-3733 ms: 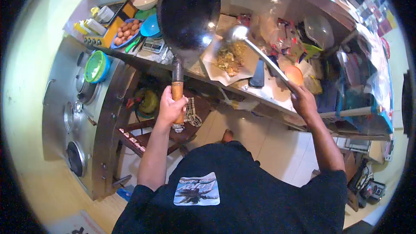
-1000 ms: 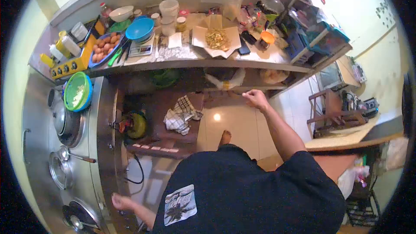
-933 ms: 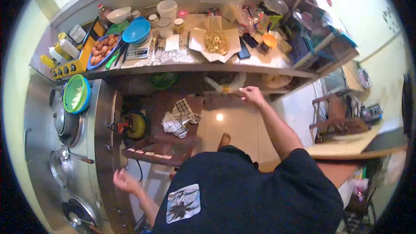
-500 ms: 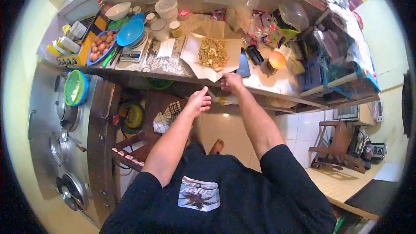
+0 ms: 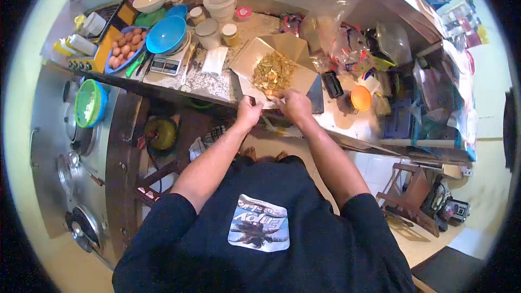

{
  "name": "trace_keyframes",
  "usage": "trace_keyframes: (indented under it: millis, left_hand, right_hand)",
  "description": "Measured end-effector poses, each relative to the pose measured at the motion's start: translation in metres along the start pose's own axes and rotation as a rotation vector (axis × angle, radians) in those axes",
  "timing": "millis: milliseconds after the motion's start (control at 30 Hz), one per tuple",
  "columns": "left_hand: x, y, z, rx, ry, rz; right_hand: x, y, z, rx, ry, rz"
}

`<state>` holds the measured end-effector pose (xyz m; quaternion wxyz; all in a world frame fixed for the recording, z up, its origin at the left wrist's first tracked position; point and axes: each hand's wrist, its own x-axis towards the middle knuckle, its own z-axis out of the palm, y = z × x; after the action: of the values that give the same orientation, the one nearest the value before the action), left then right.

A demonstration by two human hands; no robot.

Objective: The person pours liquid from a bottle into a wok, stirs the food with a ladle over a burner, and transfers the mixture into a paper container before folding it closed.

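Fried noodles [image 5: 273,72] lie heaped on a sheet of brown food paper [image 5: 248,67] near the counter's front edge. The paper's far side stands folded up, and its near edge is between my hands. My left hand [image 5: 250,112] pinches the near left part of that edge with closed fingers. On the near right part, my right hand [image 5: 297,108] is closed over the paper, its fingertips partly hidden. A dark flat object [image 5: 315,96] lies under the paper's right side.
To the left are a white napkin stack [image 5: 215,61], a kitchen scale [image 5: 166,65], a blue bowl [image 5: 166,35] and a basket of eggs [image 5: 124,49]. An orange cup [image 5: 360,97] and a black holder [image 5: 332,84] stand right. A stove with pans [image 5: 81,228] is at far left.
My left hand has moved up from in front of the counter to the paper's near edge. My right hand stays at that edge. The paper's sides stand more raised, and the view has shifted.
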<state>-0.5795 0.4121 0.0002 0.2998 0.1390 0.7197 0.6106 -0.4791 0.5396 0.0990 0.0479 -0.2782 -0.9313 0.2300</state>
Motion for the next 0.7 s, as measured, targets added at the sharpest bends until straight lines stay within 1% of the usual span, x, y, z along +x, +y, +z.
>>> trace_keyframes:
  millis: [33, 67, 100, 133, 167, 200, 233, 267, 300, 333, 400, 433, 533, 600, 633, 667, 700]
  left_hand:
    - [-0.003, 0.003, 0.000, 0.002, 0.010, -0.005]
    - [-0.008, 0.010, -0.001, -0.022, -0.003, 0.003]
    - [-0.013, 0.017, -0.002, -0.046, -0.013, 0.013]
    - [-0.014, 0.016, -0.003, 0.002, -0.004, 0.132]
    - [-0.015, 0.016, -0.004, 0.002, 0.016, 0.131]
    - [-0.015, 0.016, -0.003, -0.064, 0.027, 0.111]
    - [-0.014, 0.011, -0.003, -0.129, 0.037, 0.090]
    - [-0.013, 0.007, -0.003, -0.125, 0.055, 0.088]
    - [-0.009, 0.004, -0.003, -0.016, 0.084, 0.104]
    - [-0.008, 0.006, -0.001, 0.094, 0.110, 0.115]
    - [-0.007, 0.008, 0.008, 0.084, 0.153, 0.137]
    - [-0.009, 0.013, 0.011, 0.073, 0.179, 0.163]
    - [-0.014, 0.019, 0.015, 0.028, 0.234, 0.161]
    - [-0.015, 0.010, 0.011, 0.037, 0.238, 0.157]
    - [-0.017, 0.006, 0.009, 0.051, 0.230, 0.162]
    - [-0.018, 0.005, 0.006, 0.012, 0.217, 0.117]
    - [-0.020, 0.005, 0.005, 0.013, 0.217, 0.117]
  right_hand:
    - [0.009, -0.003, 0.001, -0.103, -0.081, -0.054]
    - [0.020, 0.002, 0.012, -0.087, -0.112, -0.136]
    - [0.025, 0.008, 0.022, -0.084, -0.119, -0.149]
    - [0.027, 0.004, 0.024, -0.129, -0.159, -0.131]
    - [0.029, 0.001, 0.023, -0.176, -0.200, -0.115]
    - [0.031, 0.006, 0.023, -0.178, -0.195, -0.216]
    - [0.034, 0.011, 0.028, -0.173, -0.203, -0.233]
    - [0.037, 0.016, 0.032, -0.193, -0.194, -0.288]
    - [0.044, 0.022, 0.036, -0.214, -0.180, -0.344]
    - [0.048, 0.023, 0.034, -0.208, -0.185, -0.358]
    - [0.054, 0.028, 0.031, -0.172, -0.141, -0.493]
    - [0.057, 0.030, 0.028, -0.165, -0.150, -0.500]
    - [0.063, 0.034, 0.013, -0.100, -0.169, -0.509]
    - [0.074, 0.029, -0.012, 0.237, -0.260, -0.296]
    - [0.087, 0.035, -0.014, 0.237, -0.271, -0.302]
    - [0.105, 0.043, -0.017, 0.300, -0.318, -0.281]
    - [0.120, 0.047, -0.020, 0.363, -0.357, -0.258]
